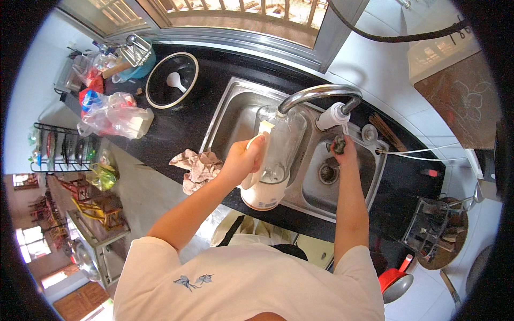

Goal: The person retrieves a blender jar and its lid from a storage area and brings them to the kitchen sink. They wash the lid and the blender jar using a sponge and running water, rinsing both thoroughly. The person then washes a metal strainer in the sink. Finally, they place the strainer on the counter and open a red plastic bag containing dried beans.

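The left hand [242, 159] is closed around the handle of a glass jug [273, 158] (white base, tipped toward the sink [369, 176]) under the tap [321, 96]. The right hand [342, 150] grips a dark scrubber [339, 142] beneath the spout. 1 crumpled cloth [197, 167] lies left of the sink.

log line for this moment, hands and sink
left hand: holds blender jug by handle, tilted over sink | right hand: grips dark scrubber under tap | cloth: on counter
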Action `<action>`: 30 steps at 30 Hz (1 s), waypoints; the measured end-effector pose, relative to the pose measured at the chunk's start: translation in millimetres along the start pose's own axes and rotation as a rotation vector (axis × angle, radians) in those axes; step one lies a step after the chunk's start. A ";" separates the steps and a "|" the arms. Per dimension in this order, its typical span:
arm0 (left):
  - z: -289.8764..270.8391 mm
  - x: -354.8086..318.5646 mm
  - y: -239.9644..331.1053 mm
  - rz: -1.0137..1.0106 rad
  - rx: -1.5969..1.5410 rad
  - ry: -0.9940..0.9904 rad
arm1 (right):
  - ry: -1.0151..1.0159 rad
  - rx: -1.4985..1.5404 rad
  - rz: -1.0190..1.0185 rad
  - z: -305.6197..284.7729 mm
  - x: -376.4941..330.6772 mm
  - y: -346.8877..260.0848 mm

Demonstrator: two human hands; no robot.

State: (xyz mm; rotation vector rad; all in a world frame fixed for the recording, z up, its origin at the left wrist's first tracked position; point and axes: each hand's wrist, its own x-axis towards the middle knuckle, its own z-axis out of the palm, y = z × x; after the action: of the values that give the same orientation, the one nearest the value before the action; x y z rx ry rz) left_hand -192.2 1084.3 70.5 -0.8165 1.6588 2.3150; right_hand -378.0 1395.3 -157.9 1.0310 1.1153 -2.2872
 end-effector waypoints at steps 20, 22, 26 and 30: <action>-5.1 -2.7 -4.3 0.018 0.163 -0.002 | 0.131 -0.113 0.034 -0.2 -8.6 5.9; -3.6 -3.9 -0.6 0.032 0.170 0.018 | 0.116 -0.091 0.039 -4.0 -5.0 8.4; -6.2 -4.5 -1.7 0.006 0.125 0.007 | -0.003 -0.051 0.038 -8.5 -6.4 8.4; -7.9 -10.5 -2.4 0.015 0.123 0.035 | 0.060 -0.060 -0.027 5.1 -20.0 8.8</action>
State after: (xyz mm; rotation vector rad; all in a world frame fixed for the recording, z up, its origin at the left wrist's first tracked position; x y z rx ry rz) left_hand -179.8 1079.7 72.2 -0.8255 1.8080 2.1943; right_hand -361.8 1386.5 -145.2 1.0743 1.2217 -2.2422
